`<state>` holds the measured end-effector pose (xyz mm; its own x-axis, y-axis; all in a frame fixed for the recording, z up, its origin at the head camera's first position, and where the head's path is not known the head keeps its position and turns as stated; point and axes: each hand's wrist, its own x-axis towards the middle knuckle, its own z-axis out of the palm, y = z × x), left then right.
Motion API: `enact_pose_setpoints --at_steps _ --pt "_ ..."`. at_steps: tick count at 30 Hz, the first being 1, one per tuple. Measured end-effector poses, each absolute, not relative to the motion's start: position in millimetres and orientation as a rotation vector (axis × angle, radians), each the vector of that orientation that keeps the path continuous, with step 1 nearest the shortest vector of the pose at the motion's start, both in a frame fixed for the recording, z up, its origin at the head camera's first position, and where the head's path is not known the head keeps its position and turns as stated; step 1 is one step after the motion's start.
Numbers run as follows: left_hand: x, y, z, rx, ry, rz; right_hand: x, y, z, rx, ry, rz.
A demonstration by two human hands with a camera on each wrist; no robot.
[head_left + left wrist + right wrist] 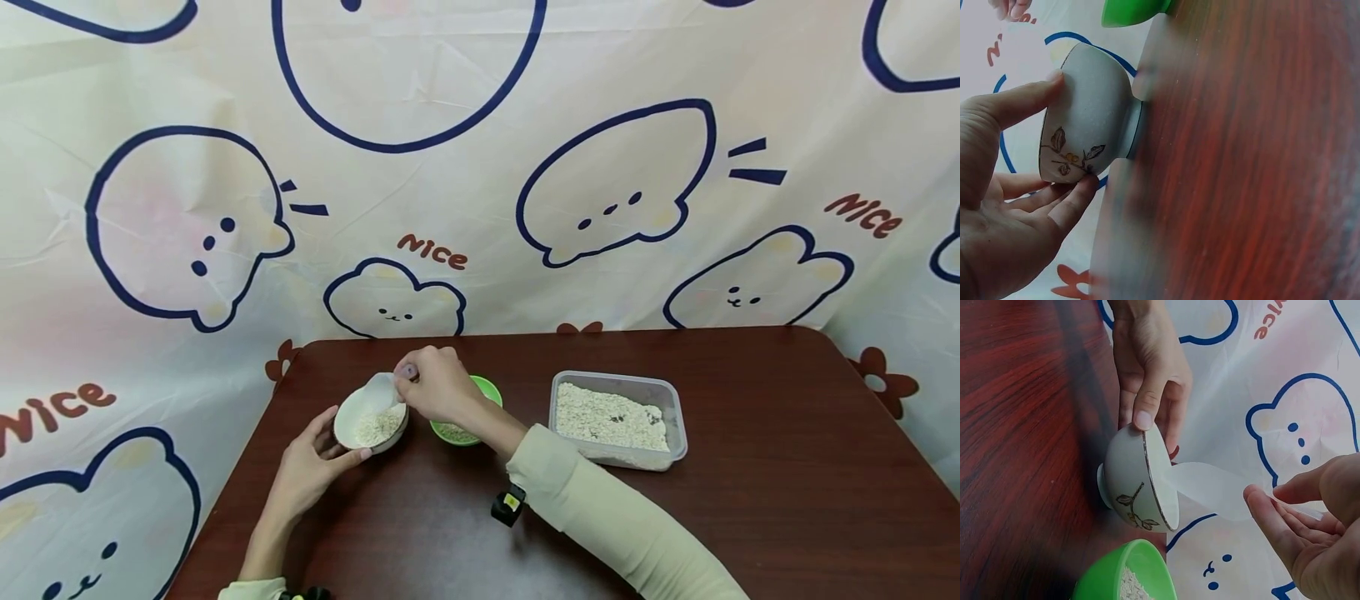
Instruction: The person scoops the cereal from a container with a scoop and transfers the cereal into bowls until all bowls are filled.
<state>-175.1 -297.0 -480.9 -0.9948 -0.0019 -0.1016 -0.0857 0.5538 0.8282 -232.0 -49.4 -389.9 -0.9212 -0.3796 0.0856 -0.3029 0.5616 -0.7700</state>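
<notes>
Tabletop [765, 467]: scoop [1213, 487] aslant into bowl [1129, 472]

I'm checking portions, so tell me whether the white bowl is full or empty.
Partly filled: the head view shows pale flakes in the white bowl, with bare inner wall beside them.

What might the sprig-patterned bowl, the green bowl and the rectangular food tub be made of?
Sprig-patterned bowl: probably glazed ceramic, judging by its smooth pale wall, leafy decoration and dark rim line.
Green bowl: likely smooth plastic, given its bright, even colour, though the look alone can't rule out silicone.
Rectangular food tub: most likely translucent plastic; its walls look cloudy and see-through.
</notes>
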Motion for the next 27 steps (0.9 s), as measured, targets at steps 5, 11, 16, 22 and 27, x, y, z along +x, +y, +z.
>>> enact_pose_setpoints --at_steps 5,11,16,22,27 --pt "-176 -296 -481 -0.085 2.684 1.436 -230 -39 -391 -0.598 2.649 -1.386" --pt "-173 -298 -475 -0.106 2.732 1.416 -227 -14 -387 -0.557 2.559 -1.519" --pt "-168 -302 -462 -0.113 2.812 1.434 -225 19 -382 -0.499 2.483 -1.655" --pt "-164 -297 -443 -0.073 2.900 1.493 -222 61 -375 -0.386 2.364 -1.846" --pt "-163 -276 -430 0.035 2.929 1.553 -217 95 -372 -0.327 2.329 -1.925"
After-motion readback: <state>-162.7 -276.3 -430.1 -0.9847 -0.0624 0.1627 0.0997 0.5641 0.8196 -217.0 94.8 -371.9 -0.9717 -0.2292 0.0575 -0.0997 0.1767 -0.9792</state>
